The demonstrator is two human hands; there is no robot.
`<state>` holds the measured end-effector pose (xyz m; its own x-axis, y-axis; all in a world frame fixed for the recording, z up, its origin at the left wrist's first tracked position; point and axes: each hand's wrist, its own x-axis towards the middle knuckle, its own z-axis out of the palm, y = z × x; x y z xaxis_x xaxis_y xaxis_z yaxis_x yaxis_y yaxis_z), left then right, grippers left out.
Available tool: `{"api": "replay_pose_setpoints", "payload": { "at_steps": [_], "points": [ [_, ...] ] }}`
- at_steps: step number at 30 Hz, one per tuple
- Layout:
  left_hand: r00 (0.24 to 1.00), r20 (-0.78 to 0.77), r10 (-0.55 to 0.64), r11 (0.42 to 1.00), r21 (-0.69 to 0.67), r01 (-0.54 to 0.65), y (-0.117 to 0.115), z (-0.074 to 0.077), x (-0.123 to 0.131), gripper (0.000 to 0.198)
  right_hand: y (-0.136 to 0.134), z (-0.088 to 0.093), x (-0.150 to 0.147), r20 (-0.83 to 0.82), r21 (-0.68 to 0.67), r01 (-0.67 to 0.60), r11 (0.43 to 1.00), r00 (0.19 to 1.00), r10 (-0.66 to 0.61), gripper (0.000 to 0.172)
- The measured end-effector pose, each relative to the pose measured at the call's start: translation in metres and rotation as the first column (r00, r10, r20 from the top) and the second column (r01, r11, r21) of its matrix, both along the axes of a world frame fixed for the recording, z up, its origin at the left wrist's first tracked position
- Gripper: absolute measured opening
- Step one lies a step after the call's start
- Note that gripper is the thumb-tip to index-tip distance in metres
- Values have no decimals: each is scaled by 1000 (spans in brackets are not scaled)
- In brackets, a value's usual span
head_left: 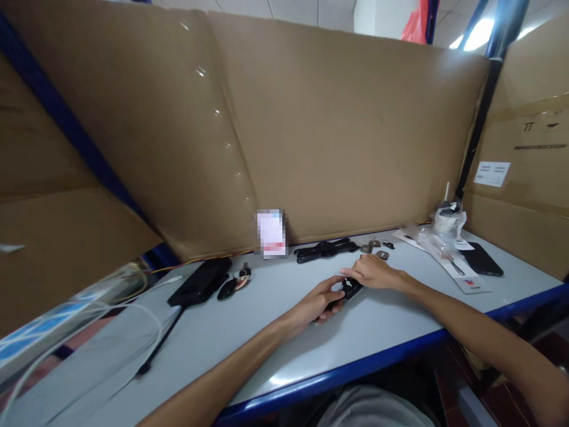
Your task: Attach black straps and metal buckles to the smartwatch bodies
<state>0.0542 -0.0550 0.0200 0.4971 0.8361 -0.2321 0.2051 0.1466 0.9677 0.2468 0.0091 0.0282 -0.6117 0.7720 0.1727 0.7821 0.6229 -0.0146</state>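
Note:
My left hand [323, 301] is closed around a small black object [352, 288] with a pale lower edge, just above the table. Its exact kind does not show. My right hand [372, 273] is bent over the far end of the same object, with its thumb against it and the other fingers curled and partly hidden. Just beyond the right hand lie small brownish-grey metal pieces [382, 255] and a little black part [388, 244]. Folded black straps [326, 249] rest behind both hands.
Left of my hands are a black box-shaped device [202, 281] with a cable and a bunch of keys [235, 281]. A blurred white pack [272, 234] stands at the cardboard wall [347, 130]. To the right lie a phone [482, 259], plastic packaging [433, 242] and a cup [446, 220].

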Motion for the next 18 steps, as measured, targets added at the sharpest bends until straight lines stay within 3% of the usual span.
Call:
{"api": "replay_pose_setpoints", "payload": {
  "at_steps": [3,5,8,9,13,16,18],
  "points": [
    [995,88,39,999,-15,-38,4,-2,-1,63,11,4,9,-12,-7,57,998,998,-57,68],
    [983,156,101,994,-44,-95,8,-4,-2,67,26,10,25,-53,-16,195,981,979,-195,66],
    [969,205,137,989,-76,-123,12,-7,-4,66,50,21,62,-165,-88,521,849,833,-528,63],
    [968,210,137,989,-77,-124,12,-7,-5,65,56,23,75,-175,-94,570,816,798,-577,65],
    [972,205,118,992,-76,-104,12,-10,-4,57,74,19,118,-172,-112,707,699,679,-714,51],
    [973,202,113,993,-63,-103,15,-14,-6,44,80,7,130,-144,-160,763,627,610,-779,40],
    [976,150,157,983,74,-170,20,-17,-10,37,83,-1,133,-126,-189,774,604,591,-797,38]
  ]
}}
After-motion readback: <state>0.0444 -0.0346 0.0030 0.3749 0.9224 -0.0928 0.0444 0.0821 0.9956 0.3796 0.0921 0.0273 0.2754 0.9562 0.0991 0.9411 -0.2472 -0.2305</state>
